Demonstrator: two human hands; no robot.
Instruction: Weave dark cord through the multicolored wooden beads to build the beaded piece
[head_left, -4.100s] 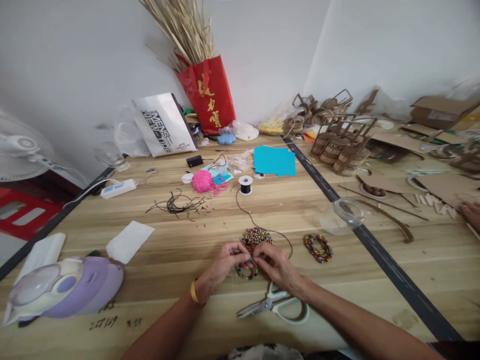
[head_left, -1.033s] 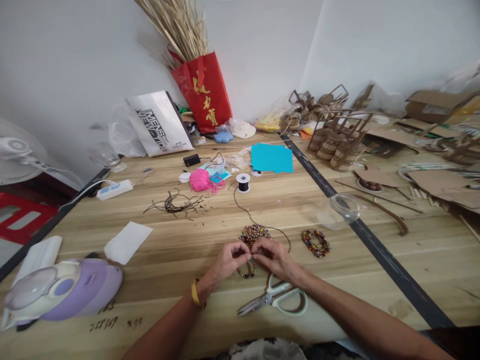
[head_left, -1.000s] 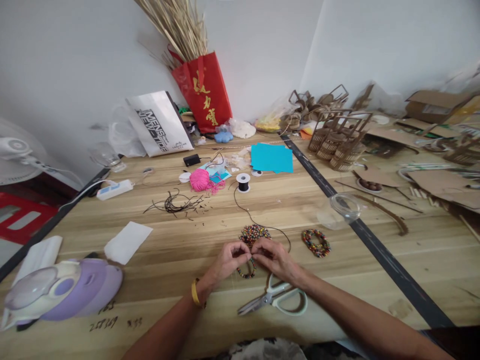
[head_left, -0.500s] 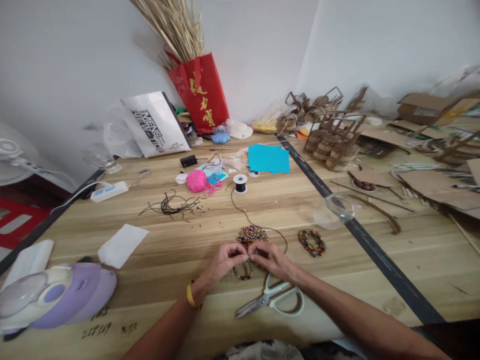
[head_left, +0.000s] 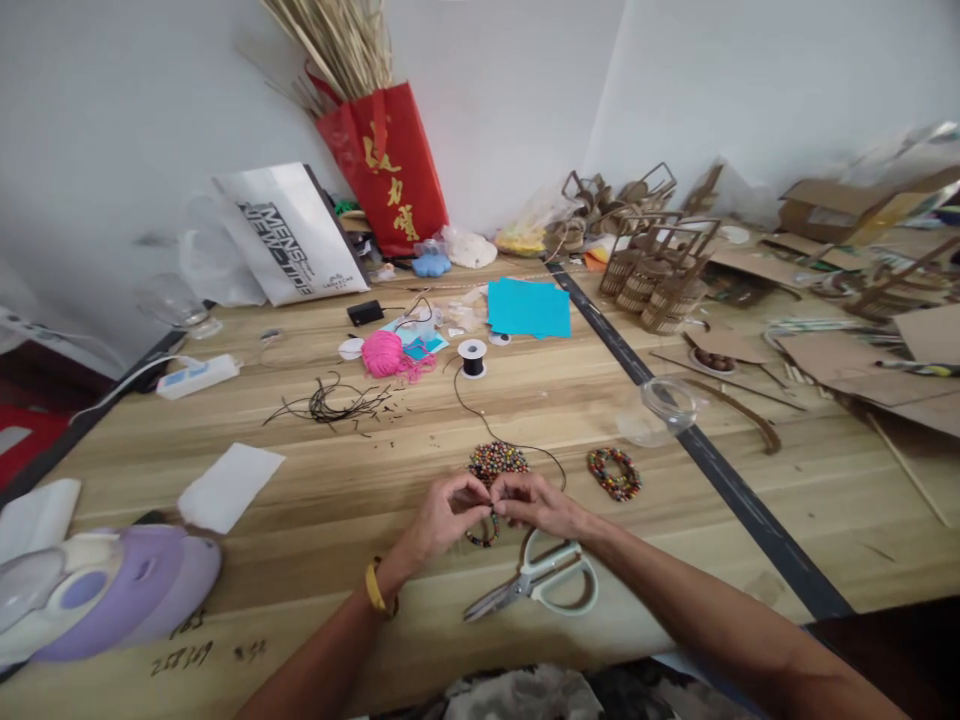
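My left hand (head_left: pixel 448 515) and my right hand (head_left: pixel 541 503) meet fingertip to fingertip, both closed in a pinch. Between them is the thin black cord of a beaded string (head_left: pixel 484 535), whose loop of multicoloured beads hangs just below the fingers. The exact grip on the cord is too small to make out. Right behind the fingertips lies a pile of loose beads (head_left: pixel 499 460). Black cord runs from a white spool (head_left: pixel 472 358) past the pile toward my right hand. Scissors (head_left: pixel 532 580) with pale green handles lie below my right hand. Finished-looking bead loops (head_left: pixel 615 474) rest to its right.
Cut black cords (head_left: pixel 334 402), pink yarn (head_left: pixel 384 354) and blue sheets (head_left: pixel 529 308) lie farther back. A purple-and-white device (head_left: pixel 127 590) and white paper (head_left: pixel 231 487) are at left. A clear round container (head_left: pixel 667 403), small woven baskets (head_left: pixel 652 285) and cardboard (head_left: pixel 847 365) occupy the right.
The whole view has shifted slightly, so the table things appear a little farther left and higher. Both hands stay pinched together over the beaded string, with only small finger movement.
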